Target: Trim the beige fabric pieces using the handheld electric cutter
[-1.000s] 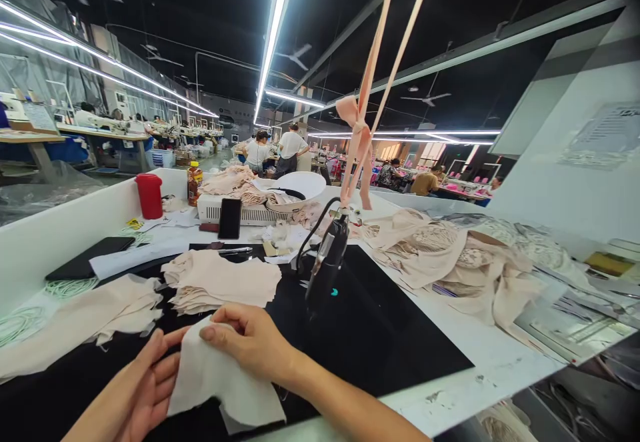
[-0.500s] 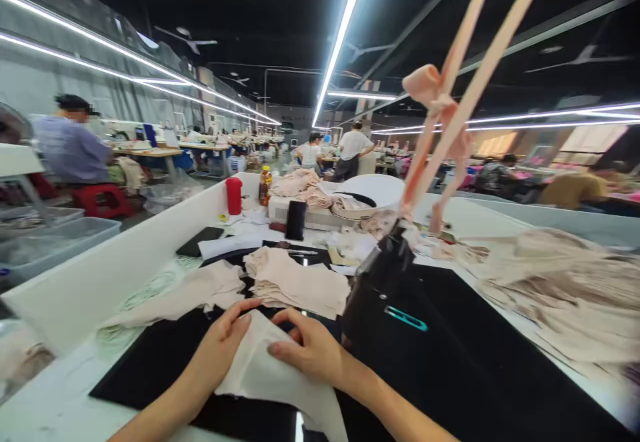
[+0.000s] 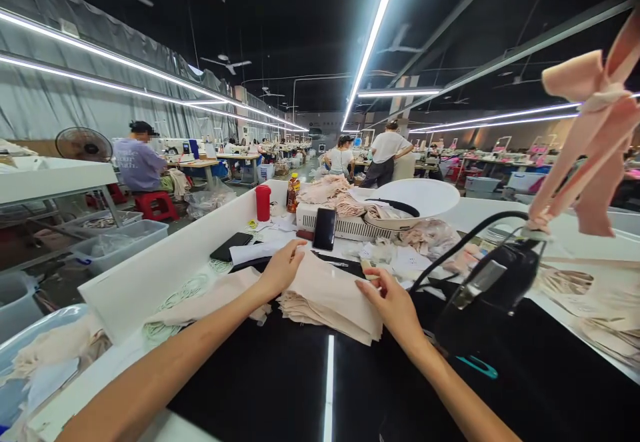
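A stack of pale beige cut fabric pieces lies on the black work surface. A single fabric piece is spread over its top. My left hand is at the far left corner of this piece, fingers closed together on its edge. At the right corner, my right hand has thumb and forefinger pinched on the cloth, with its other fingers curled. Left of the stack, partly under my left forearm, lies another beige fabric bundle.
A black device with a cable stands right, hung with pink fabric strips. A phone, red cup and bottle are behind the stack. A teal thread snipper lies right. Co-workers sit and stand farther off.
Both hands have moved forward from near my body to the stack, bringing the fabric piece onto its top. The view has turned, so the pink strips appear farther right.
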{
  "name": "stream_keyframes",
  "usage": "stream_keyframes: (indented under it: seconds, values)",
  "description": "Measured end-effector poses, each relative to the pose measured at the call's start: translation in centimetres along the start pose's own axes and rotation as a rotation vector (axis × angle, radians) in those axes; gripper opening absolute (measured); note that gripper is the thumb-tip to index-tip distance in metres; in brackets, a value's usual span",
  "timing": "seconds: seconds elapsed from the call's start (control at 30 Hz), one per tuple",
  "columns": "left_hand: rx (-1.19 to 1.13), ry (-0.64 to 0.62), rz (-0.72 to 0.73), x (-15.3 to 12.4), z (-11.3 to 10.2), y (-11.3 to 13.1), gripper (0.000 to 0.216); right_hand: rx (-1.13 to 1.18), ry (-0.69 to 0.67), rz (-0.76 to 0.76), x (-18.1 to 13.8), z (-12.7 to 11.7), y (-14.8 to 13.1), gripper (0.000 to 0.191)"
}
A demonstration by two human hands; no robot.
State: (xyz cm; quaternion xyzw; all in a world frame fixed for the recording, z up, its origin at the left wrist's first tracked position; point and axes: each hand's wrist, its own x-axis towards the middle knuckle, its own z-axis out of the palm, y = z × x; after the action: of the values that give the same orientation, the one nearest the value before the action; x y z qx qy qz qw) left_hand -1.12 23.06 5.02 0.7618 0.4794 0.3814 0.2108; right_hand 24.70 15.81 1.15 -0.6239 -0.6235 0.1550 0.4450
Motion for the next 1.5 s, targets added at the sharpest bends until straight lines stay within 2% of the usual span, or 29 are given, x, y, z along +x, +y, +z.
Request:
stream_keyframes:
  seconds: [0.1,0.17,0.23,0.43,0.53,0.77,0.87,0.97,1.13,1.17,1.23,1.3,1.37,1.5]
  values:
    - [0.067,-0.061,-0.023,0.5,1.0,-1.4,0.04,-0.054,-0.002,-0.056,0.2,-0.1,1.3,0.043]
    - [0.108,-0.099,-0.044,0.1,0.5,-2.5,0.039,-0.07,-0.012,-0.099,-0.3,-0.1,1.9,0.043]
    - [0.161,-0.12,-0.072,-0.6,-1.4,-3.4,0.036,-0.073,-0.025,-0.128,-1.1,-0.1,2.2,0.042]
    - [0.435,-0.092,-0.23,-3.8,-10.3,-5.8,0.03,-0.065,-0.068,-0.159,-2.6,-0.1,2.2,0.039]
    - [0.512,-0.105,-0.302,-5.8,-12.1,-6.9,0.032,-0.07,-0.103,-0.164,-3.0,0.4,1.8,0.035]
    - [0.442,-0.026,-0.274,-7.8,-11.0,-7.7,0.028,0.017,-0.208,-0.204,-5.1,1.5,-1.3,0.03]
    - [0.351,0.02,-0.185,-8.0,-11.5,-6.5,0.021,0.076,-0.288,-0.171,-6.3,1.5,-3.4,0.03]
    - [0.233,0.016,-0.075,-8.9,-12.1,-4.0,0.025,0.208,-0.363,-0.082,-7.4,1.8,-5.9,0.039]
    - [0.061,-0.155,0.034,-12.5,-11.2,2.1,0.033,0.509,-0.451,0.117,-9.1,2.9,-9.8,0.074]
    - [-0.001,-0.224,0.054,-13.3,-10.9,3.1,0.031,0.558,-0.481,0.139,-9.6,3.0,-10.4,0.077]
    - [-0.101,-0.357,0.075,-14.7,-10.1,4.8,0.031,0.654,-0.59,0.151,-10.6,3.1,-11.2,0.069]
    - [-0.173,-0.419,0.073,-15.5,-9.2,5.6,0.031,0.729,-0.718,0.183,-11.6,2.9,-11.5,0.061]
    - [-0.22,-0.41,0.034,-16.0,-8.4,5.5,0.032,0.776,-0.783,0.257,-12.5,2.6,-11.5,0.06]
    - [-0.375,-0.434,-0.208,-16.8,-6.9,4.7,0.051,0.769,-0.702,0.331,-13.3,1.8,-11.1,0.057]
